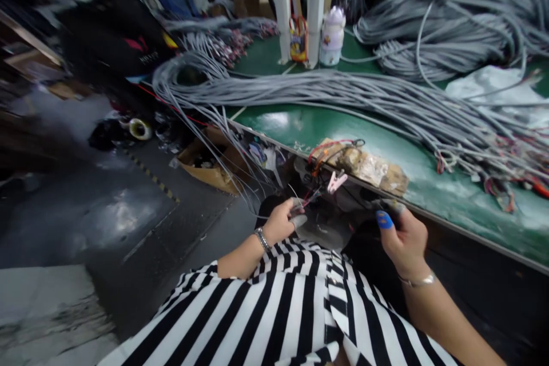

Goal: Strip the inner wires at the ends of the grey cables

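My left hand (279, 223) is closed on the end of a thin grey cable (251, 206), just off the table's front edge. Fine red and white wires (306, 201) fan out beyond its fingertips. To the right, my right hand (403, 237) is closed near the table edge, with blue tape around the thumb. Its fingertips are partly hidden and blurred, so what they pinch cannot be made out. Between the hands, a pink clothes peg (337, 182) hangs by the edge below a wooden block (386, 174) with orange and red wires (321, 154) beside it.
A long bundle of grey cables (300, 88) lies across the green table (274, 120). Behind are a big cable coil (463, 17), a pale bottle (333, 37) and white posts (315, 17). A cardboard box (214, 166) stands on the floor at left, near a tape roll (139, 129).
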Motion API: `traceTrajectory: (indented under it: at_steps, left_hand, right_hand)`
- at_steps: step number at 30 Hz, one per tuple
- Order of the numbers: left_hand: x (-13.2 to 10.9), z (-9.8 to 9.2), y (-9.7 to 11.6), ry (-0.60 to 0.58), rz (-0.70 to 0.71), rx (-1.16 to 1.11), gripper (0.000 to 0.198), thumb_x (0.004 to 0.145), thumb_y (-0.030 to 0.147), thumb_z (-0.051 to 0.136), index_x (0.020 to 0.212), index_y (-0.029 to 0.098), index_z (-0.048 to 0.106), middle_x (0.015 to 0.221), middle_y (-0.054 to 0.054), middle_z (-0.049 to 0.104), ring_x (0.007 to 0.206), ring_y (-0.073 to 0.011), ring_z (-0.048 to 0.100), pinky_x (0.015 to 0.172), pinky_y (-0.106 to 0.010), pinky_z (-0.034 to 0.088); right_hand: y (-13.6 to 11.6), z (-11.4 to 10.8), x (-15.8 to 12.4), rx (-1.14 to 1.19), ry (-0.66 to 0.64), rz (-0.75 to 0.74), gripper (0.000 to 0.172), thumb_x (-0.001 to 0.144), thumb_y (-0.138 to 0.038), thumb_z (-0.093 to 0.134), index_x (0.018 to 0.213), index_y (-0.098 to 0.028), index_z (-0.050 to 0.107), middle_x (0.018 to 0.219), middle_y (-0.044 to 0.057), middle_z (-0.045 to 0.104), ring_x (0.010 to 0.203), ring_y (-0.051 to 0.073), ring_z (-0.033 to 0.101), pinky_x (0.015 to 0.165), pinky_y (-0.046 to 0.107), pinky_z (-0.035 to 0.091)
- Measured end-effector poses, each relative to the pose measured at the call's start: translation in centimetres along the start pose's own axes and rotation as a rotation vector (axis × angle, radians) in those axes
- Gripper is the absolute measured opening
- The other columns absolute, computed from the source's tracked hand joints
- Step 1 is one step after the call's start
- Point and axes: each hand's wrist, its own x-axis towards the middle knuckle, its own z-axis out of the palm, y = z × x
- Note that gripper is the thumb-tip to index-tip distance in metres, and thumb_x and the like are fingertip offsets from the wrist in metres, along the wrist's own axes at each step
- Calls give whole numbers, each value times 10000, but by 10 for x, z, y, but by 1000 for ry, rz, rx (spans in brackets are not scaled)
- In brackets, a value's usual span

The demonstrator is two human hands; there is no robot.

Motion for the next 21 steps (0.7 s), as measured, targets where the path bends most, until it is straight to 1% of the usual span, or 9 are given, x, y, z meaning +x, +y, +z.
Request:
traceTrajectory:
  at_steps: [2, 5, 9, 11, 13, 15, 18, 19, 21]
  left_hand:
    - [8, -3, -3, -28, 40, 64, 484, 702, 209, 699, 1165, 179, 563, 1140, -89, 625, 1042, -195, 585, 924, -338, 465]
    - [19, -10, 1, 44, 75, 78, 478, 728, 249, 685, 1184, 185, 556, 1181, -104, 615, 1087, -211, 576, 954, -378, 453]
    - [37, -32, 23, 147, 161, 96, 293, 811, 269, 600, 1086, 165, 599, 1048, -95, 666, 943, -178, 616, 850, -348, 486]
    - [52, -48, 37, 179, 226, 156, 274, 827, 277, 580, 1074, 160, 606, 1005, -87, 668, 879, -162, 617, 808, -325, 491]
    - [72, -66, 50, 181, 306, 268, 287, 834, 282, 569, 1093, 164, 608, 1004, -82, 657, 880, -160, 609, 811, -316, 489]
    - [98, -82, 63, 187, 362, 400, 281, 838, 281, 555, 1089, 172, 619, 1033, -84, 642, 928, -169, 600, 847, -315, 483]
    - [141, -103, 80, 201, 326, 675, 252, 838, 254, 543, 1055, 160, 630, 1135, -89, 614, 1057, -172, 565, 951, -286, 440]
    - [156, -109, 86, 214, 278, 809, 272, 841, 255, 536, 1086, 170, 618, 1184, -81, 594, 1104, -169, 541, 989, -277, 412]
    - [185, -122, 95, 259, 216, 875, 306, 814, 240, 561, 1104, 157, 610, 1218, -94, 574, 1137, -193, 515, 1023, -292, 380]
  right_hand:
    - [10, -11, 8, -100, 90, -24, 212, 843, -372, 514, 823, -184, 609, 601, 7, 577, 497, 132, 507, 495, 249, 390]
    - [25, -34, 26, -249, 168, 66, 288, 865, -440, 444, 824, -203, 602, 608, 50, 580, 527, 173, 539, 518, 294, 405]
    - [39, -69, 54, -573, 6, 279, 381, 880, -532, 286, 660, -296, 488, 483, 80, 456, 476, 235, 476, 513, 387, 384]
    - [46, -80, 66, -705, -85, 374, 410, 872, -568, 222, 640, -326, 458, 523, 121, 499, 487, 263, 489, 518, 419, 387]
    - [55, -84, 73, -762, -189, 482, 408, 856, -575, 233, 651, -327, 482, 618, 155, 580, 499, 267, 531, 517, 433, 408]
    - [69, -82, 75, -753, -282, 543, 384, 830, -576, 291, 670, -309, 516, 700, 163, 632, 501, 266, 571, 509, 438, 432]
    - [101, -73, 69, -724, -301, 460, 370, 827, -582, 300, 709, -314, 526, 860, 166, 668, 602, 292, 636, 528, 446, 450]
    - [112, -70, 67, -718, -319, 430, 364, 828, -575, 296, 719, -310, 522, 875, 168, 667, 621, 301, 645, 525, 448, 451]
    - [130, -67, 64, -727, -305, 420, 336, 807, -570, 336, 744, -305, 533, 845, 152, 668, 622, 312, 653, 511, 448, 452]
